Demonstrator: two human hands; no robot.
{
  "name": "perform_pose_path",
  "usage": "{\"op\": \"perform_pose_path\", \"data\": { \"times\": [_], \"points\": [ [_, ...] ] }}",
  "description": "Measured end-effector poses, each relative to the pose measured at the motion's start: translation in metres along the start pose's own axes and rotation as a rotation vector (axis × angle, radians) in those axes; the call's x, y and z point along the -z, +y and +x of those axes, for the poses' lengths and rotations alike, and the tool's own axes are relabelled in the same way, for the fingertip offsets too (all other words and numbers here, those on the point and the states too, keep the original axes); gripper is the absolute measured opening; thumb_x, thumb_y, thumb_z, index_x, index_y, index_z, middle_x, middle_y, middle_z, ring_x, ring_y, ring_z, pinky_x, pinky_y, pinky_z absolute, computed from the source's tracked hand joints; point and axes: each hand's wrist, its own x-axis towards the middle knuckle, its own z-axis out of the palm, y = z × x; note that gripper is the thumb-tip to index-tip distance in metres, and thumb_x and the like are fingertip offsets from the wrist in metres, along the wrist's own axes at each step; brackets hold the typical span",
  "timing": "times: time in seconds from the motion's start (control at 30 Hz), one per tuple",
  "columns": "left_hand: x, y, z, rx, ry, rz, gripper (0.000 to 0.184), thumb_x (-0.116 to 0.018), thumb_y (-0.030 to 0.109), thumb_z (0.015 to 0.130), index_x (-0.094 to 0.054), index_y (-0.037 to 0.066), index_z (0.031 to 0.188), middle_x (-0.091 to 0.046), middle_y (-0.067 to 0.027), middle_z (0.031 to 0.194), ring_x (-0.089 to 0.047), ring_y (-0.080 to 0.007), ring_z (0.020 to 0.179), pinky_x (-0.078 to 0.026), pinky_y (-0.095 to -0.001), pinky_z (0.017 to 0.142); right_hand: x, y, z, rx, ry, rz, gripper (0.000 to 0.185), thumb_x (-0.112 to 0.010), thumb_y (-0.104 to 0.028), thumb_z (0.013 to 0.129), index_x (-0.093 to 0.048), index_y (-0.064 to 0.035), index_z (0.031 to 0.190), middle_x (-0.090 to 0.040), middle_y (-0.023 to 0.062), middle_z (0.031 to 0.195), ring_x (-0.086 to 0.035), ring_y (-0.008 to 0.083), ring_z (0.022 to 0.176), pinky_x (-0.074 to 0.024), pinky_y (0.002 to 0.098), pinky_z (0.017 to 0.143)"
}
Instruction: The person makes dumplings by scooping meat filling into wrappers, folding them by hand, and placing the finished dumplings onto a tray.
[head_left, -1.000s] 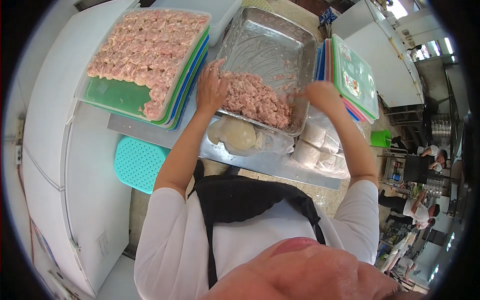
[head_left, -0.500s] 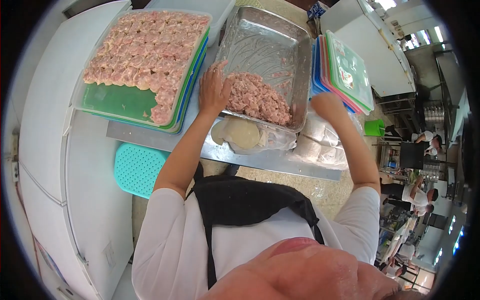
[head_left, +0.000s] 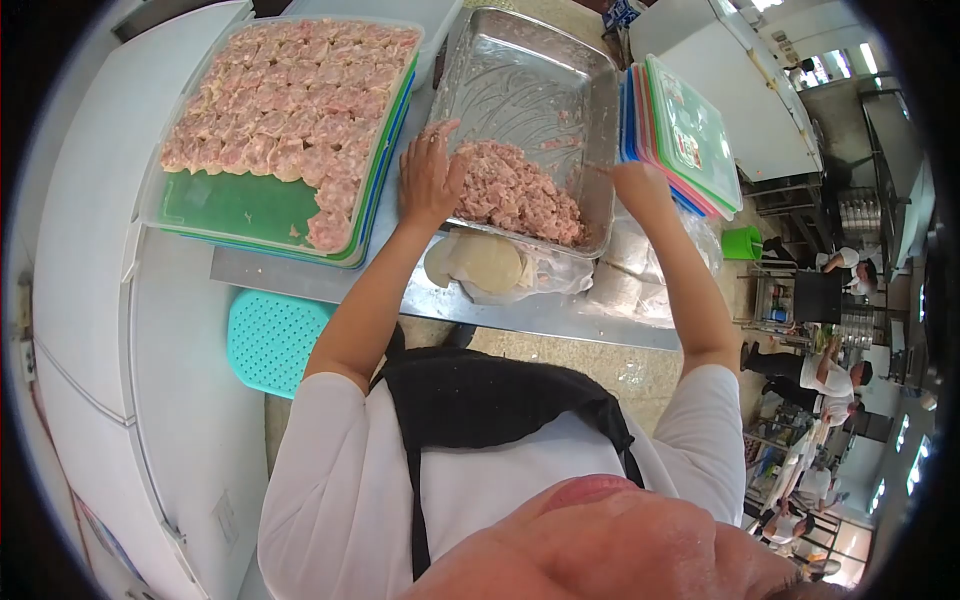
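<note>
My left hand (head_left: 430, 180) is at the left edge of a metal tray (head_left: 605, 110), its fingers apart and its thumb toward a mound of minced meat (head_left: 520, 195). I cannot see anything held in it. At the tray's right side my right hand (head_left: 640, 185) is closed, and something thin sticks out of it to the left, too small to identify. Round pale wrappers (head_left: 488, 265) lie in plastic below the tray. To the left, a clear container (head_left: 150, 205) with a green base holds rows of meat pieces (head_left: 290, 95).
Stacked coloured lids (head_left: 690, 130) stand right of the tray, above wrapped white packs (head_left: 632, 265). A turquoise stool (head_left: 275, 340) is below the steel table (head_left: 300, 277). A white appliance (head_left: 80, 280) lines the left. Several people are in the background at right, near a green bucket (head_left: 742, 243).
My right hand pulled away from the meat toward the lids, then came back up to the tray's right rim. My left hand has stayed beside the tray. The view has shifted slightly.
</note>
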Motion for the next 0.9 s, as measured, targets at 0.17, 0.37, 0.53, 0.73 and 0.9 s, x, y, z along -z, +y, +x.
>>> {"op": "perform_pose_path", "data": {
  "times": [0.17,0.37,0.53,0.73,0.9],
  "points": [
    [0.001,0.000,0.000,-0.008,0.001,-0.008,0.043,-0.051,0.028,0.091,-0.050,0.012,0.131,-0.051,-0.0138,0.131,-0.047,-0.0339,0.121,-0.035,-0.0458,0.099,0.000,-0.035,-0.022,0.172,-0.079,-0.027,0.011,-0.062,-0.014,0.074,-0.071,-0.0095,0.070,-0.068,0.0116,0.071,-0.069,0.0286,0.069,-0.0539,0.0409,0.056],
    [0.000,-0.001,0.001,0.010,0.006,-0.009,0.042,-0.051,0.029,0.092,-0.050,0.011,0.130,-0.051,-0.0140,0.131,-0.046,-0.0343,0.122,-0.035,-0.0449,0.101,-0.011,0.018,0.034,0.069,0.091,-0.037,0.010,-0.061,-0.011,0.075,-0.068,-0.0082,0.068,-0.067,0.0132,0.070,-0.069,0.0282,0.069,-0.0541,0.0389,0.057],
    [-0.001,0.000,0.003,0.040,0.002,-0.012,0.041,-0.050,0.024,0.090,-0.050,0.009,0.129,-0.051,-0.0152,0.130,-0.046,-0.0353,0.122,-0.034,-0.0446,0.102,-0.026,-0.015,0.030,0.175,0.015,-0.010,0.011,-0.060,-0.011,0.075,-0.068,-0.0086,0.067,-0.068,0.0138,0.071,-0.069,0.0285,0.071,-0.0544,0.0396,0.057],
    [-0.005,0.000,0.003,0.058,0.013,-0.001,0.041,-0.050,0.026,0.091,-0.051,0.007,0.128,-0.052,-0.0179,0.128,-0.046,-0.0364,0.122,-0.033,-0.0451,0.104,-0.008,0.026,0.027,0.143,0.034,0.012,0.013,-0.061,-0.015,0.074,-0.072,-0.0091,0.071,-0.070,0.0124,0.074,-0.070,0.0272,0.072,-0.0548,0.0403,0.059],
    [-0.003,0.003,0.006,0.050,0.027,0.013,0.041,-0.050,0.029,0.094,-0.052,0.006,0.127,-0.053,-0.0188,0.127,-0.047,-0.0364,0.121,-0.035,-0.0441,0.103,-0.042,0.012,0.037,0.157,0.021,-0.028,0.012,-0.063,-0.015,0.074,-0.072,-0.0089,0.069,-0.069,0.0114,0.071,-0.070,0.0276,0.070,-0.0537,0.0408,0.057]
  ]
}}
